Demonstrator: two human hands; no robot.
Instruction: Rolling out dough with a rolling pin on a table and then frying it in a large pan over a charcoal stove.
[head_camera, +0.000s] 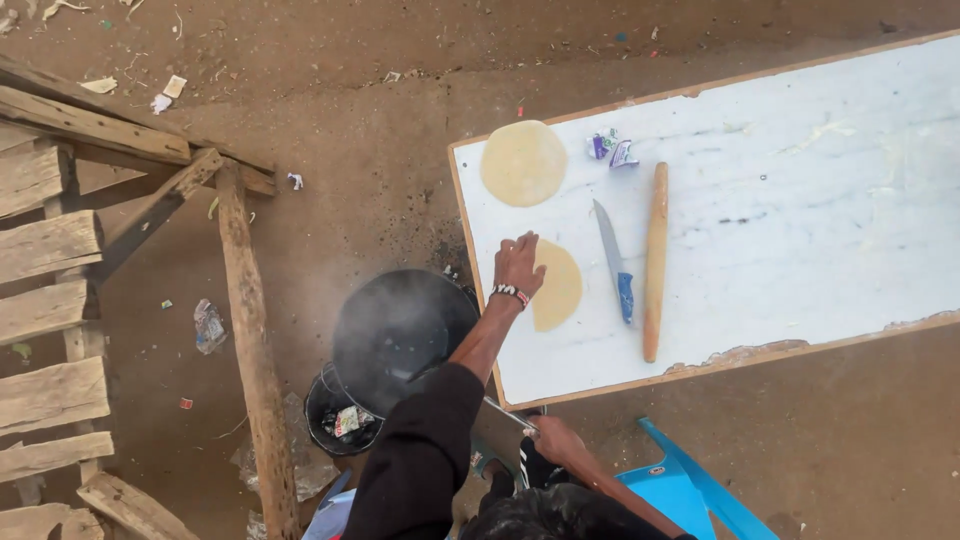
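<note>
1. Ground of bare brown dirt (400, 130) lies under everything, littered with small scraps of paper and plastic.
2. Beside me stands a white-topped table (800, 240) with a wooden edge, its surface scuffed and chipped along the near side.
3. Off to one side is a rough wooden frame (90, 300) of planks and poles.
4. Below the table's corner sits a round black pan (400, 325), hazy with smoke, on a small dark stove (335, 415) that has scraps lying in it.
5. Near my legs I see a blue plastic chair (690, 485).
6. On the table lies a long wooden rolling pin (655, 260), and just beside it a knife (612, 258) with a blue handle, the two running roughly parallel.
7. Near the table's far corner rests a round flat disc of dough (523, 162), apart from everything else; a crumpled wrapper (612, 148) lies close by.
8. A second dough disc (560, 290) lies near the table's edge, half hidden by my left hand (518, 262).
9. That hand is spread flat, fingers down on the second disc, a beaded band at the wrist.
10. My right hand (555, 438) is low by my knees, closed around a thin metal utensil (505, 412).
</note>
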